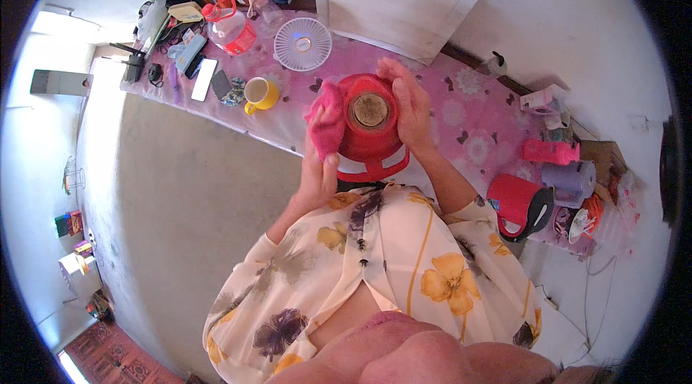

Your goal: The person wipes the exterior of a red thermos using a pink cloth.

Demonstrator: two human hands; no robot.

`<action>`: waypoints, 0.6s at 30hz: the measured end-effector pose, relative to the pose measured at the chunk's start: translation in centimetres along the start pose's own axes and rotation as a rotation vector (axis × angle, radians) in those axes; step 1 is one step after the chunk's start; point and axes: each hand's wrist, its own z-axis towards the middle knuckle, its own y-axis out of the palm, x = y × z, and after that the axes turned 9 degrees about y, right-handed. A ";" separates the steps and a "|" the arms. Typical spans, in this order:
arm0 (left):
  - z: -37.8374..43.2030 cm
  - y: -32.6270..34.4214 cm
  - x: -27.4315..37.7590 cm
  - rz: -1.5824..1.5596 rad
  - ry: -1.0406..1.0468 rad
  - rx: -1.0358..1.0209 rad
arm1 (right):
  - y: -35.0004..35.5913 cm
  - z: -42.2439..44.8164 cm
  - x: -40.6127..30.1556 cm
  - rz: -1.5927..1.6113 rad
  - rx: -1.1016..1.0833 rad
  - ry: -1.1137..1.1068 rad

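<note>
A red thermos flask point(351, 138) stands in front of me at the table's near edge, seen from above. A cork stopper point(371, 110) fills its mouth, and its red handle point(381, 169) faces my body. My left hand point(321, 168) holds a bunched pink cloth point(327, 119) against the flask's left side. On the opposite side, my right hand point(409, 108) steadies the flask, its palm on the red shoulder and its fingers pointing away from me. The flask's base is hidden beneath its wide body.
A yellow mug point(261, 93), a white phone point(204, 80) and a round white fan point(303, 44) are on the flowered pink tablecloth point(470, 114) to the left. Behind them stands a large plastic bottle point(231, 30). A red electric kettle point(513, 203) and a purple jug point(567, 181) stand at right.
</note>
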 end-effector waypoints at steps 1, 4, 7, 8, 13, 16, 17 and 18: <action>-0.4 0.1 -0.2 0.047 0.063 0.009 | -0.2 0.0 -0.2 -0.025 -0.011 -0.016; -0.6 0.0 -1.3 0.177 0.185 -0.048 | -0.2 0.1 0.1 -0.017 -0.017 -0.028; 2.4 -0.3 -0.9 0.064 0.033 -0.084 | -0.7 0.1 0.1 -0.064 -0.003 -0.044; 3.0 -0.4 -1.5 -0.011 -0.073 -0.062 | -0.6 0.1 -0.1 -0.088 -0.010 -0.056; 8.8 -1.3 -4.4 -0.193 -0.192 -0.263 | -0.1 0.6 -1.2 -0.100 -0.020 -0.096; 8.8 -0.9 -3.9 -0.190 -0.177 -0.216 | -0.2 0.7 -1.2 -0.077 -0.011 -0.097; 8.1 -0.8 -3.5 -0.115 -0.095 -0.161 | -0.1 0.7 -1.3 -0.056 -0.012 -0.088; 6.7 -0.5 -2.9 -0.043 -0.019 -0.111 | -0.1 0.6 -0.9 -0.046 -0.005 -0.067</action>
